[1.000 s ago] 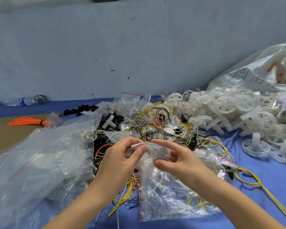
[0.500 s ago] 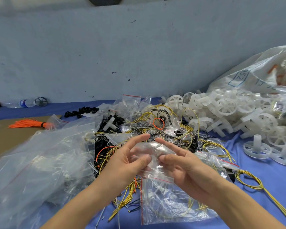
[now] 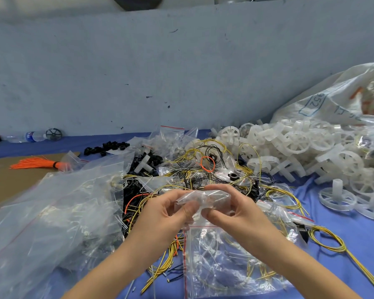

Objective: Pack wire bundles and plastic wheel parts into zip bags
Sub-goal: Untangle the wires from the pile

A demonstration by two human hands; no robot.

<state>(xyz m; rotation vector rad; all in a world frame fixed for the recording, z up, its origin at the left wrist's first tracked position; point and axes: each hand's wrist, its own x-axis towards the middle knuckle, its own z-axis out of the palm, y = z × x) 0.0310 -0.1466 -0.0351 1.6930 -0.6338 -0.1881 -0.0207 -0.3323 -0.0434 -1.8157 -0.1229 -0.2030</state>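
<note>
Both hands hold a small clear zip bag point(image 3: 203, 198) above the pile, crumpled between the fingers. My left hand point(image 3: 160, 219) pinches its left side with thumb and fingers. My right hand point(image 3: 238, 214) pinches its right side, thumb underneath. Beneath them lies a tangle of yellow and black wire bundles point(image 3: 194, 169). White plastic wheel parts point(image 3: 294, 147) are heaped at the right, with a loose one point(image 3: 337, 196) standing on the blue cloth. A filled zip bag point(image 3: 225, 262) lies flat under my right wrist.
A big heap of clear bags point(image 3: 52, 216) covers the left. An orange wire bundle point(image 3: 37, 164) lies on brown cardboard point(image 3: 4, 180). Black rings point(image 3: 107, 147) and a water bottle point(image 3: 32, 135) lie near the wall. A large white sack point(image 3: 337, 100) leans at the right. Yellow wire loops point(image 3: 333, 242) trail to the right.
The fingers that were spread have closed in, and the small bag is now bunched up between both hands. The hands stay at the same place above the wires.
</note>
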